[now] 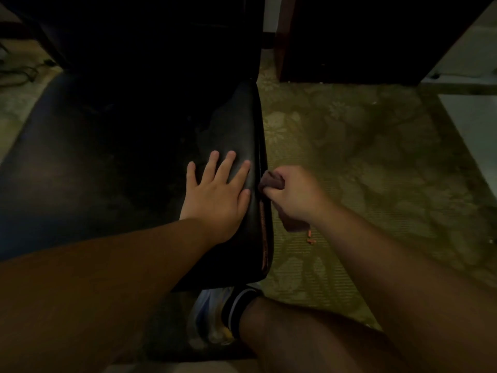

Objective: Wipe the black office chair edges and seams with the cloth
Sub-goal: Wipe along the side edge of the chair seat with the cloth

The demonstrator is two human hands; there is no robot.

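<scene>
The black leather-look office chair seat (231, 135) fills the left of the view, and its right edge runs down the middle of the picture, where a worn seam (263, 224) shows a reddish, frayed strip. The left hand (217, 189) lies flat on the seat cushion with fingers straight and spread, bracing it just beside that edge. The right hand (290, 195) is curled round a small dark brownish cloth (273, 180), which is bunched against the side of the seat edge at about the level of the left fingertips; a tail of it hangs below the fist.

By the look of it, the wipe is midway along this side seam. The main risk is the damaged stretch nearer the person: a hard drag could catch the cloth on the frayed piping and peel it further. The room is dim, so missed dirt in the seam is likely too. A few small orange crumbs (310, 238) lie on the patterned green carpet (376, 162) under the hand.
</scene>
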